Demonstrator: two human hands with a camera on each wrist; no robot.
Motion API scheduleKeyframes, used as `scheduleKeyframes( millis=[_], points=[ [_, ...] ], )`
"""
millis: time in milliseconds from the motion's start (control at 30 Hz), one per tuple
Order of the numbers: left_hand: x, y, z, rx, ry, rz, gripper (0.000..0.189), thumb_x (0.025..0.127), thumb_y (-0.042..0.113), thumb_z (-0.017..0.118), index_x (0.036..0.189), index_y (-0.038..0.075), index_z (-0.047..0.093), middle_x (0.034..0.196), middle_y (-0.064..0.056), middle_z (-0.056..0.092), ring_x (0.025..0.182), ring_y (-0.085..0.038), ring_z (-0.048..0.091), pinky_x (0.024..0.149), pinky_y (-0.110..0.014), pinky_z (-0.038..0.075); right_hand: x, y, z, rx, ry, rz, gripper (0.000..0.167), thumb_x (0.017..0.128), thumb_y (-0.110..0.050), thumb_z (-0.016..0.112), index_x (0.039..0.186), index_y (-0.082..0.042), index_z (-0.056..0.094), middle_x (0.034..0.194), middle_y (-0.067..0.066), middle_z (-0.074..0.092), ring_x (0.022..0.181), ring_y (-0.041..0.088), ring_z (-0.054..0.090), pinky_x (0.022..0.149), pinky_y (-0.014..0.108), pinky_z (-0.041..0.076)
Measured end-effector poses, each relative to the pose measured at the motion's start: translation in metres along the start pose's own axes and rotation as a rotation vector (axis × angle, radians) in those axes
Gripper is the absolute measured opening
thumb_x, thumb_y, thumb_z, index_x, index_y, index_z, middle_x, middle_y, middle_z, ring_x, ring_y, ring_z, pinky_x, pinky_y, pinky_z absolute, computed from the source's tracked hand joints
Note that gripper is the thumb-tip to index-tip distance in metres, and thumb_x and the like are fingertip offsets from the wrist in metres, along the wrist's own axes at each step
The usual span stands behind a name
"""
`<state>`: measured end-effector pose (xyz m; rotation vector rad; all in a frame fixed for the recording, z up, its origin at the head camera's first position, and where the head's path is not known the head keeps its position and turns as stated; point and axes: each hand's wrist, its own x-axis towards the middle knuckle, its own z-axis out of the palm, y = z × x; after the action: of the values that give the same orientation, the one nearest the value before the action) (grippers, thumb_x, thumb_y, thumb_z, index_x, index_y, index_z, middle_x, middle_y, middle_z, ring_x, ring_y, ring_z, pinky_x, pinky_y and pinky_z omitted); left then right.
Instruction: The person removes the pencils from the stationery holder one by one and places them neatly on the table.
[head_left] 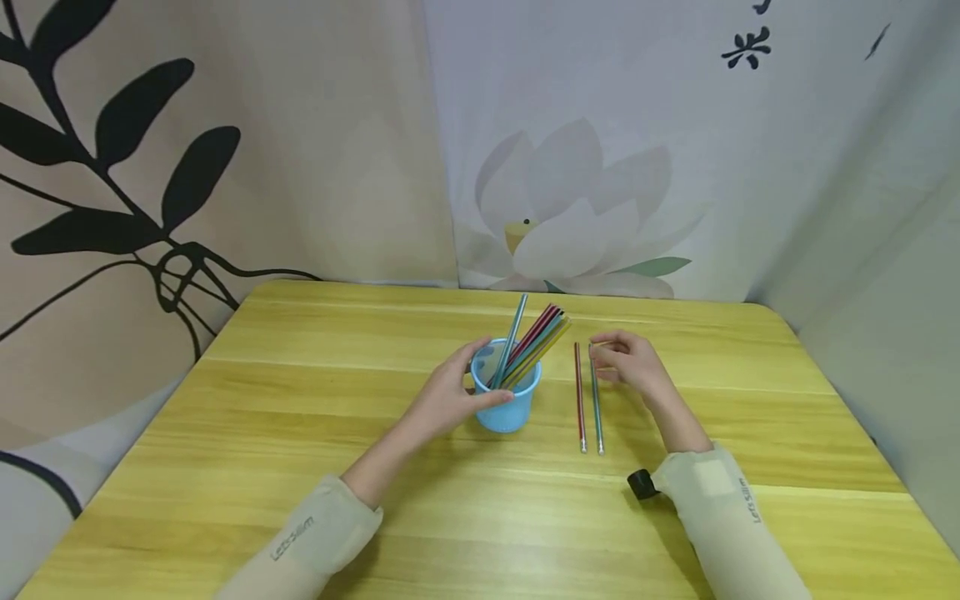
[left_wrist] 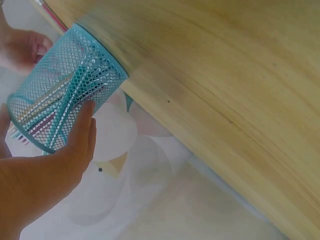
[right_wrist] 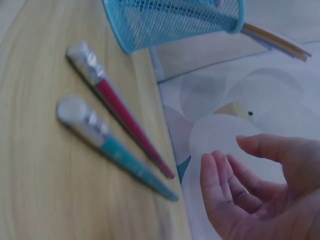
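Observation:
My left hand [head_left: 453,387] grips a light blue mesh pencil cup [head_left: 504,418], thumb on the near side of the rim and fingers round the far left. Inside lean several pencils [head_left: 534,340], red, teal and yellow, their ends sticking out above the rim. Right of the cup, a red pencil [head_left: 579,392] and a teal pencil [head_left: 597,417] lie side by side, their eraser ends towards me. Over the far end of the teal one hovers my right hand [head_left: 630,364]. The right wrist view shows its thumb and fingers [right_wrist: 217,182] apart, with nothing between them.
The wooden table [head_left: 300,400] reaches back to a printed curtain [head_left: 360,150] with leaves and a lotus. A small black object [head_left: 642,484] sticks out from the right sleeve cuff [head_left: 693,475].

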<state>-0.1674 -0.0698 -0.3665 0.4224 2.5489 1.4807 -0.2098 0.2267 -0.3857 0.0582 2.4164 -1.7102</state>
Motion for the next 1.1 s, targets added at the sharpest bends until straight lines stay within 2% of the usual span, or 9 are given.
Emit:
scheduleKeyframes(
  millis=[167,400,900,1100],
  points=[
    [0.002,0.000,-0.001,0.007,-0.001,0.004,0.087,0.082,0.031,0.083,0.154,0.012,0.037,0.151,-0.013,0.048,0.136,-0.035,0.051,0.102,-0.048,0.054,-0.001,-0.009,0.005,0.006,-0.005,-0.043,0.044,0.101,-0.016,0.056,0.137,0.008,0.050,0.112,0.013,0.063,0.092,0.014,0.066,0.091,0.035,0.061],
    [0.002,0.001,-0.003,0.040,-0.007,-0.001,0.086,0.083,0.032,0.082,0.154,0.012,0.037,0.150,-0.012,0.050,0.135,-0.035,0.053,0.100,-0.047,0.056,-0.009,-0.023,0.014,-0.003,-0.025,-0.100,0.039,0.100,-0.014,0.058,0.132,0.008,0.054,0.124,0.028,0.061,0.094,0.014,0.068,0.092,0.040,0.060],
    [0.004,0.002,-0.001,0.055,-0.004,-0.019,0.089,0.083,0.033,0.082,0.154,0.010,0.035,0.151,-0.012,0.050,0.135,-0.036,0.052,0.108,-0.052,0.049,-0.023,-0.042,0.031,0.018,-0.107,-0.164,0.041,0.098,-0.018,0.063,0.127,0.008,0.054,0.122,0.027,0.062,0.094,0.012,0.067,0.082,0.024,0.061],
    [0.003,0.002,-0.001,0.059,-0.004,-0.015,0.089,0.084,0.033,0.081,0.155,0.009,0.033,0.150,-0.013,0.050,0.135,-0.036,0.053,0.108,-0.052,0.049,-0.024,-0.047,0.038,0.013,-0.099,-0.169,0.034,0.097,-0.019,0.065,0.118,0.006,0.058,0.116,0.024,0.063,0.096,0.020,0.068,0.085,0.033,0.062]
  ],
)
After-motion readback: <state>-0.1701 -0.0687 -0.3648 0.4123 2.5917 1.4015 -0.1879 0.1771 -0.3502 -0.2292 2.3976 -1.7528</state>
